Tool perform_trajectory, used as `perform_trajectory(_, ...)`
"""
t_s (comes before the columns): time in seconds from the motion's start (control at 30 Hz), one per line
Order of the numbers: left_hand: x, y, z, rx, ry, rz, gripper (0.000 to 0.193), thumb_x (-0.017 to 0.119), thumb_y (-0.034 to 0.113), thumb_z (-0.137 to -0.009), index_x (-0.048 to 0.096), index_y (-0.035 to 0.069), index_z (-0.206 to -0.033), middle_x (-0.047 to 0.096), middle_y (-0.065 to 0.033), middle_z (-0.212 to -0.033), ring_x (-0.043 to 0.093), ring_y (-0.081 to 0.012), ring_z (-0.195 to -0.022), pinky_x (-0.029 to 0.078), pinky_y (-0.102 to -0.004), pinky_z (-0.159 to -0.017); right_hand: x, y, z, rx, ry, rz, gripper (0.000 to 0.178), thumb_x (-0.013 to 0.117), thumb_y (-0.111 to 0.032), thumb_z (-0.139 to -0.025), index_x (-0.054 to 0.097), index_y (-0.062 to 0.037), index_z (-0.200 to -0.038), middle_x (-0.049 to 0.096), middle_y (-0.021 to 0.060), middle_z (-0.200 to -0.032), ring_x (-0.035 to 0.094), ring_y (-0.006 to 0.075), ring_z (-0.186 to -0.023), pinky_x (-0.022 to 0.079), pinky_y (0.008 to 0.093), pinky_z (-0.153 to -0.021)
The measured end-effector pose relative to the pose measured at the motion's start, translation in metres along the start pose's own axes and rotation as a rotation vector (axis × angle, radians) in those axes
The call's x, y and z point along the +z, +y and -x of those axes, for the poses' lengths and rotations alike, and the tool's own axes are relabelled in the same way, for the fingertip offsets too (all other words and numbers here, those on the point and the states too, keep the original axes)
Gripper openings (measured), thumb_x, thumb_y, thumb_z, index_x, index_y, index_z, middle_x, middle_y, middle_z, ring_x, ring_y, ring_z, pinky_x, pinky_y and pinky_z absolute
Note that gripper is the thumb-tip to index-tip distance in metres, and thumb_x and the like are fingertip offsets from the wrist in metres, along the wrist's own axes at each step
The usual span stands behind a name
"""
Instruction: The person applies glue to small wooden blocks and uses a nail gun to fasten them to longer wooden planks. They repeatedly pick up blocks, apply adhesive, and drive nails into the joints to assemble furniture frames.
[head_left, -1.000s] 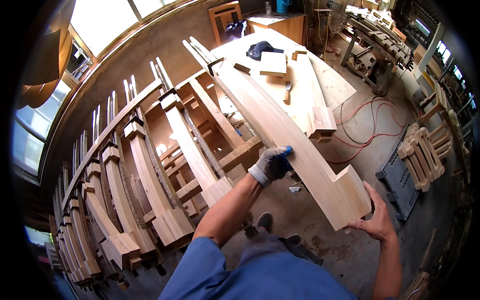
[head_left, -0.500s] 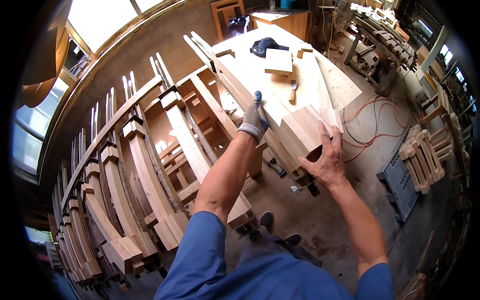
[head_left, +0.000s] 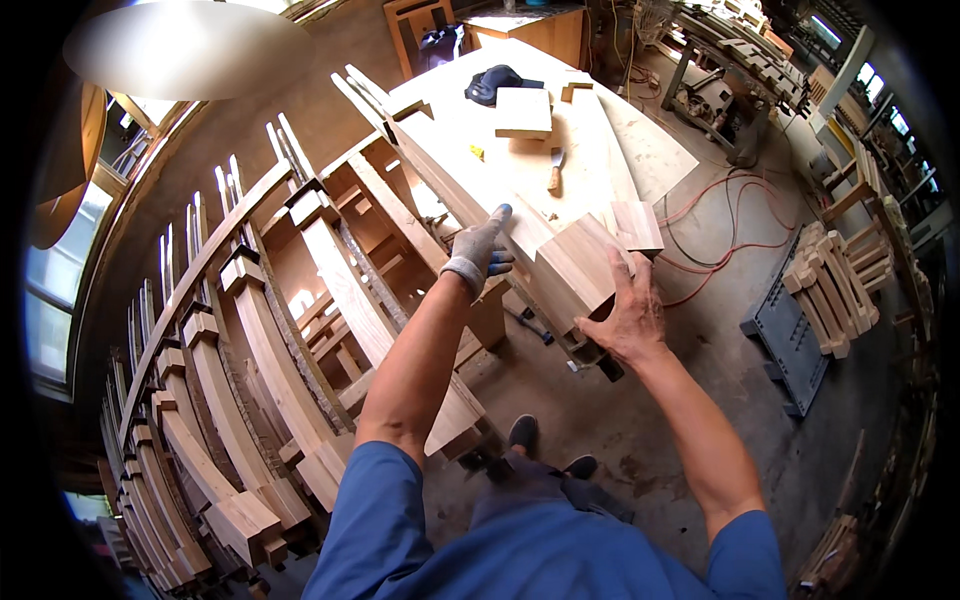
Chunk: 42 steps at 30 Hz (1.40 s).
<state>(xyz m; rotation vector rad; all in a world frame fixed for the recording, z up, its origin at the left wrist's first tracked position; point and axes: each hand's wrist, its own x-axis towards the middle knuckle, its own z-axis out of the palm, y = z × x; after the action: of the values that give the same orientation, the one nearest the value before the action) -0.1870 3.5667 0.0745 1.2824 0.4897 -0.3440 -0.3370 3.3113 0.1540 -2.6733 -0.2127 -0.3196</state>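
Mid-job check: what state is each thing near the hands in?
Long beam: lying down, block end toward the camera
Left hand: gloved, at the long beam's side
Right hand: bare, fingers spread at its block end
Scraper: lying on the tabletop, handle toward the camera
Cap: lying on the tabletop
Square block: lying flat

From my end I can't see the right hand's (head_left: 635,318) palm; its back faces me and covers part of the wooden beam's (head_left: 572,262) near end, so I can't judge how firmly it presses. The gloved left hand (head_left: 480,250) hides a stretch of the beam's left edge, and I can't make out what its fingers touch underneath. At the far left, a pale oval (head_left: 185,50) is too blurred for me to name. A yellow bit (head_left: 477,153) on the table (head_left: 645,150) is too small to identify. My view's near edge cuts off the blue shirt (head_left: 540,560).
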Motion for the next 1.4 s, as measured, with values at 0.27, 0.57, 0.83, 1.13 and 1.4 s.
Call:
perform_trajectory(0.27, -0.058, -0.006, 0.039, 0.074, -0.197, 0.121, 0.027, 0.07, 0.036, -0.106, 0.057, 0.012, -0.101, 0.052, 0.0019, -0.074, 0.059, -0.0143, -0.062, 0.049, -0.0281, -0.051, -0.019, 0.013, 0.052, -0.103, 0.144, -0.116, 0.109, 0.095, -0.016, -0.07, 0.038, -0.0064, -0.162, 0.043, 0.026, -0.157, 0.047, 0.0451, -0.143, 0.045, 0.05, -0.116)
perform_trajectory(0.57, -0.065, -0.115, 0.316, 0.509, 0.269, 0.101, 0.038, 0.07, 0.017, -0.103, 0.065, -0.005, -0.133, 0.072, -0.0099, -0.109, 0.072, -0.017, -0.095, 0.062, -0.0324, -0.087, 0.02, 0.06, 0.28, -0.015, -0.475, -0.498, 0.049, 0.086, -0.032, -0.083, 0.073, -0.0049, -0.123, 0.072, 0.0136, -0.114, 0.075, 0.0239, -0.088, 0.062, 0.0385, -0.082)
perform_trajectory(0.83, -0.072, -0.287, 0.502, 0.322, 0.502, 0.24, 0.031, 0.069, 0.009, -0.101, 0.066, -0.005, -0.129, 0.076, -0.0145, -0.101, 0.076, -0.0244, -0.084, 0.066, -0.0401, -0.079, -0.005, -0.003, 0.32, -0.284, -0.721, -0.607, 0.044, 0.08, -0.037, -0.092, 0.074, -0.0069, -0.123, 0.076, 0.0145, -0.113, 0.075, 0.0315, -0.1, 0.06, 0.0415, -0.093)
perform_trajectory(1.13, -0.076, -0.172, 0.695, 0.922, 0.68, 0.018, 0.041, 0.073, 0.008, -0.1, 0.064, -0.005, -0.138, 0.076, -0.0151, -0.119, 0.07, -0.0147, -0.105, 0.055, -0.0246, -0.086, -0.107, -0.187, 0.293, -0.722, -0.197, -1.105, 0.03, 0.077, -0.006, -0.095, 0.071, 0.0, -0.124, 0.077, 0.0125, -0.098, 0.076, 0.0223, -0.082, 0.06, 0.0321, -0.075)
perform_trajectory(1.4, -0.176, -0.177, 0.905, 1.93, 1.021, -0.556, 0.043, 0.072, 0.025, -0.103, 0.06, -0.005, -0.132, 0.073, -0.0216, -0.115, 0.073, -0.0307, -0.102, 0.061, -0.0397, -0.089, -0.196, -0.403, 0.433, -1.239, 0.108, -1.657, 0.031, 0.054, -0.031, -0.108, 0.062, -0.004, -0.121, 0.069, 0.0089, -0.103, 0.067, 0.0197, -0.075, 0.055, 0.0339, -0.072)
